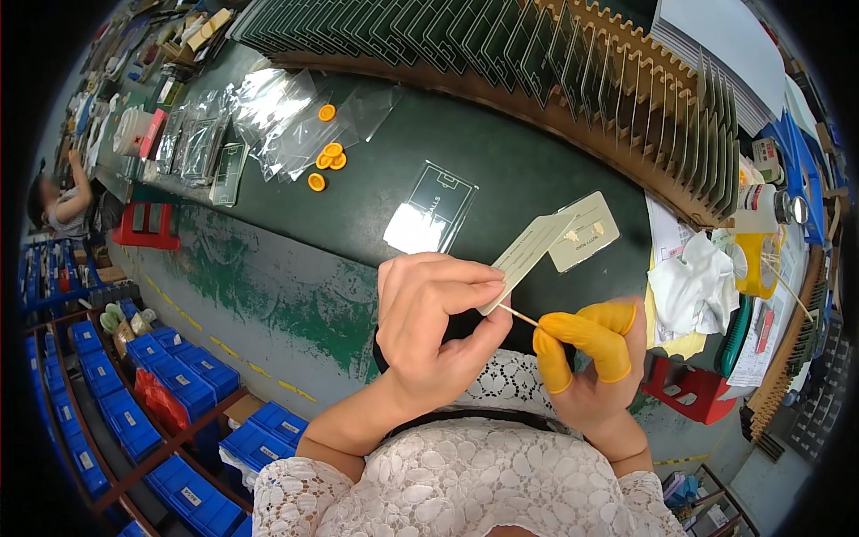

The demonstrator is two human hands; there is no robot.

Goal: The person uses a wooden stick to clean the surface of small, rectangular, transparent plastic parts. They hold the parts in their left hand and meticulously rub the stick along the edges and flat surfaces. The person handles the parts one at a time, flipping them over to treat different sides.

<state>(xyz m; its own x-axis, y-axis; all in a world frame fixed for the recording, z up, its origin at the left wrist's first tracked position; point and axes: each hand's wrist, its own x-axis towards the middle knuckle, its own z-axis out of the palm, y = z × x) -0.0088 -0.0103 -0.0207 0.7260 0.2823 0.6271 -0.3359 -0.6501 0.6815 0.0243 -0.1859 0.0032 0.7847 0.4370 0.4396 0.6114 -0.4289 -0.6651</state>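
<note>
Between the thumb and fingers of my left hand [438, 322] is a narrow pale printed card strip [533, 251], tilted up and away from me. My right hand [595, 353], with yellow finger cots on several fingers, pinches a thin wooden stick [519, 315]. The stick's far end meets the near end of the strip at my left fingertips; whether it touches the strip is hidden. Beyond the strip, a pale card with rounded corners [586, 234] lies on the dark green table [358, 215]. Farther left on the table is a dark green printed card [434, 210] with a bright glare on it.
A long slotted rack [501, 98] of upright dark green cards spans the far side. Clear plastic bags [286, 116] and several yellow finger cots [331, 157] lie at left. White cloth [693, 282], a yellow tape roll [759, 264] and a bottle [761, 210] are at right. Blue bins [130, 430] stand lower left.
</note>
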